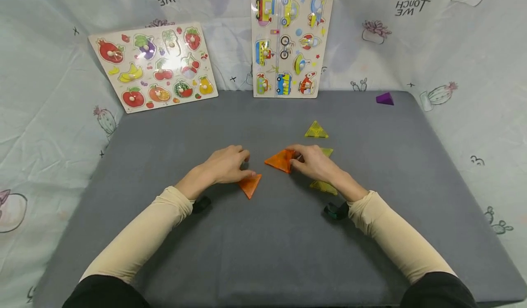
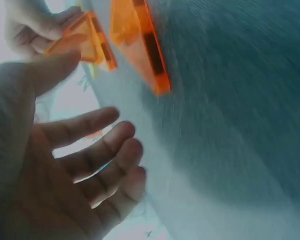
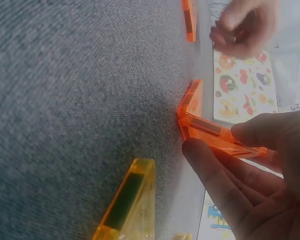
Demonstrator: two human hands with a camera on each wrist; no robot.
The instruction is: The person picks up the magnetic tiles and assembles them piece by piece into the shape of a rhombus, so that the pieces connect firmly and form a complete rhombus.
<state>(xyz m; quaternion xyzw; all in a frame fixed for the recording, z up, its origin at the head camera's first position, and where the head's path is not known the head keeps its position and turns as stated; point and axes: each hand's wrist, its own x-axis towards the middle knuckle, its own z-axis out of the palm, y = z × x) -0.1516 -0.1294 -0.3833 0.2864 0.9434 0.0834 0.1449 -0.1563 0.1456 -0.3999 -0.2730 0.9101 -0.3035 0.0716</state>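
My right hand (image 1: 316,162) pinches an orange triangular tile piece (image 1: 279,160) between thumb and fingers. In the right wrist view this orange piece (image 3: 205,126) appears as translucent triangles meeting at an angle, its lower corner close to the table. The left hand (image 1: 228,165) hovers to the left with relaxed, spread fingers and holds nothing. Just below its thumb lies another orange triangular tile (image 1: 250,186), flat on the table; in the left wrist view this tile (image 2: 140,45) shows dark strips along its edge.
Yellow triangular tiles lie near the right hand: one behind it (image 1: 316,130), one partly hidden by it (image 1: 327,152), one under the wrist (image 1: 324,187). A purple block (image 1: 384,99) sits at the back right. Fruit (image 1: 154,67) and vehicle (image 1: 288,47) puzzle boards lean at the back.
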